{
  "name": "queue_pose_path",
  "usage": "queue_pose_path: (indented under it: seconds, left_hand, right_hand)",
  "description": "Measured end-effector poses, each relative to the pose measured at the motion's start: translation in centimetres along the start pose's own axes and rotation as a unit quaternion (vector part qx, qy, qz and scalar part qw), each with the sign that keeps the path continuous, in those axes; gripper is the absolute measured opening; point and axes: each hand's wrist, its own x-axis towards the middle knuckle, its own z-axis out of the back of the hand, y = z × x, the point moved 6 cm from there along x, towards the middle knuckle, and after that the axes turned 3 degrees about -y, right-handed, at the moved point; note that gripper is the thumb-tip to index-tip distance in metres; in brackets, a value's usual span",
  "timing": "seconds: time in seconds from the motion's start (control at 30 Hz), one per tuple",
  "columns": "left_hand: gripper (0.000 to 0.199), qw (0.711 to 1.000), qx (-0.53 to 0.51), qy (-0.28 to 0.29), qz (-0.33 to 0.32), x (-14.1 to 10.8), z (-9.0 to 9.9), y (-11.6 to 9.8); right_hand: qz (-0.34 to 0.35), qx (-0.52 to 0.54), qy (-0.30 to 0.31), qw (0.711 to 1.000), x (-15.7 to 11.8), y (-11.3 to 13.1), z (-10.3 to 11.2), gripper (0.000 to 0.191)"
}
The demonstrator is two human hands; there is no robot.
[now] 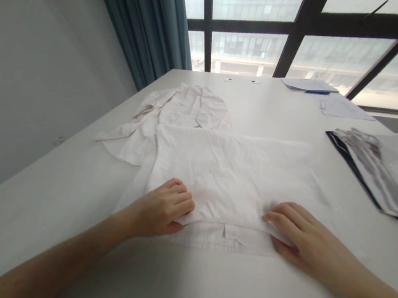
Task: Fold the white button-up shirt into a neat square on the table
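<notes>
A white shirt (228, 171) lies partly folded on the white table (74, 188), a wide folded panel across the middle, its collar and sleeves spread toward the far left. My left hand (162, 209) pinches the near edge of the folded panel at its left side. My right hand (295, 230) grips the same edge at the right, fingers curled over the cloth. Below the held edge a strip of the shirt's hem shows.
A dark folder with papers (377, 172) lies at the right edge of the table. More papers and a blue pen (314, 87) sit at the far side by the window. A teal curtain (144, 24) hangs at the back left. Two small round discs (241, 81) lie near the far edge.
</notes>
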Motion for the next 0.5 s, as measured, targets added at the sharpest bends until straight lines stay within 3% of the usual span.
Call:
queue_pose_path:
  seconds: [0.23, 0.33, 0.5]
  left_hand:
    - [0.02, 0.985, 0.096, -0.105, -0.093, -0.2, 2.2, -1.7]
    - [0.02, 0.989, 0.094, -0.067, -0.091, -0.1, 1.6, -1.9]
    - [0.012, 0.997, 0.038, -0.002, -0.066, -0.1, 0.5, -1.5]
  right_hand:
    - [0.008, -0.021, -0.05, 0.998, 0.0, -0.1, 1.2, 0.021]
    - [0.017, -0.037, -0.051, 0.998, 0.0, 0.1, 1.5, 0.025]
    - [0.014, 0.005, 0.02, 1.0, 0.0, -0.1, 0.4, 0.025]
